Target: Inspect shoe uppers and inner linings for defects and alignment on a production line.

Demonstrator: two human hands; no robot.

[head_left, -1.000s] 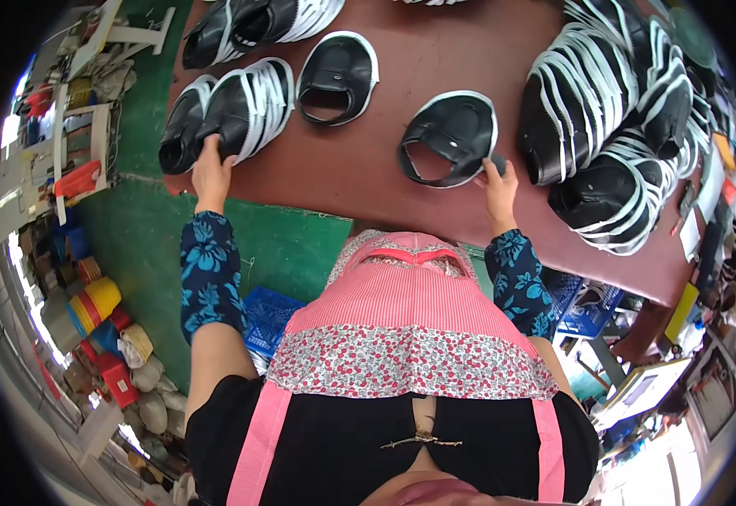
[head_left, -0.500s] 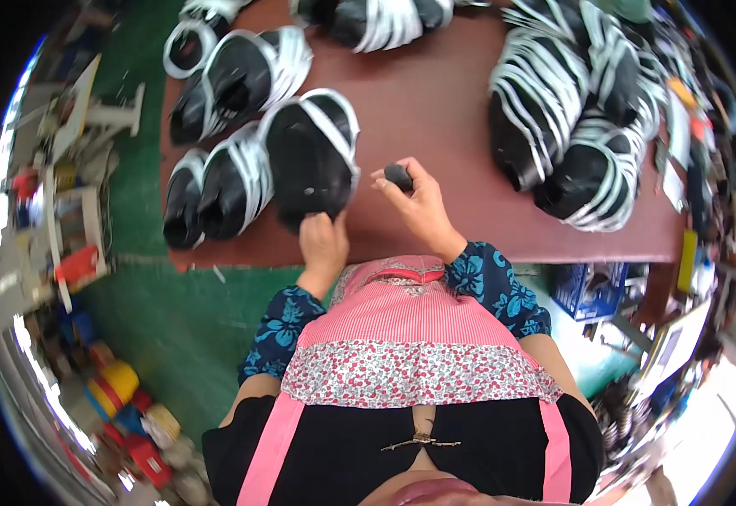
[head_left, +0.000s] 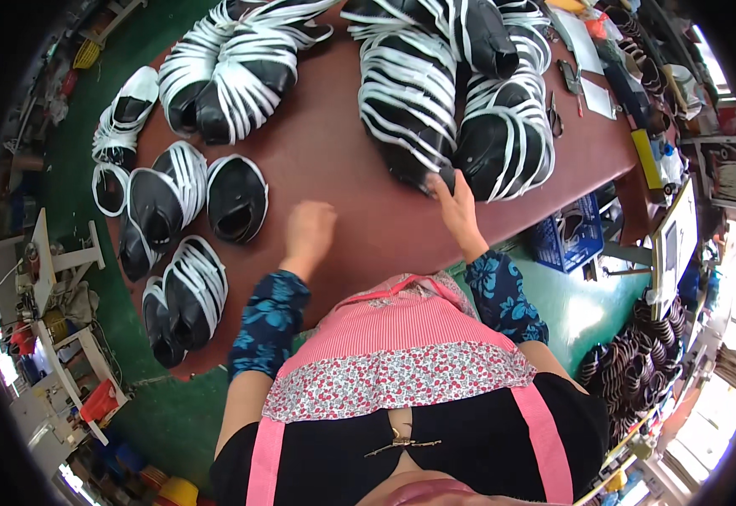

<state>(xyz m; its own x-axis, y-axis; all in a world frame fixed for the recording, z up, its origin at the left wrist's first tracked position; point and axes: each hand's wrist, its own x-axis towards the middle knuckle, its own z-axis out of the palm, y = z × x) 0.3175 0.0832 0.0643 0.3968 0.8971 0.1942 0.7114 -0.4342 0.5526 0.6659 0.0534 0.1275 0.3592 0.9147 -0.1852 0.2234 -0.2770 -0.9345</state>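
My left hand (head_left: 309,234) is over the near part of the reddish-brown table, its fingers curled in and slightly blurred; nothing shows in them. To its left lies a single black shoe upper (head_left: 252,180) with white edging, apart from the hand. My right hand (head_left: 461,218) pinches a small, dark, rounded piece (head_left: 447,175) whose kind I cannot make out. Its fingertips are at the near end of a bundle of nested black shoe uppers with white edges (head_left: 408,110). Against that bundle, on the right, lies another bundle (head_left: 503,156).
Further stacks of uppers lie at the far left (head_left: 246,84) and left edge (head_left: 191,291) of the table (head_left: 351,190). Scissors (head_left: 555,116) and a dark phone-like object (head_left: 569,76) lie at the right. A blue crate (head_left: 570,236) stands below the right edge.
The view has swung to the right. My left hand has let go of the large upper, now lying at the left. My right hand, with the dark piece, has reached the right-hand bundle.
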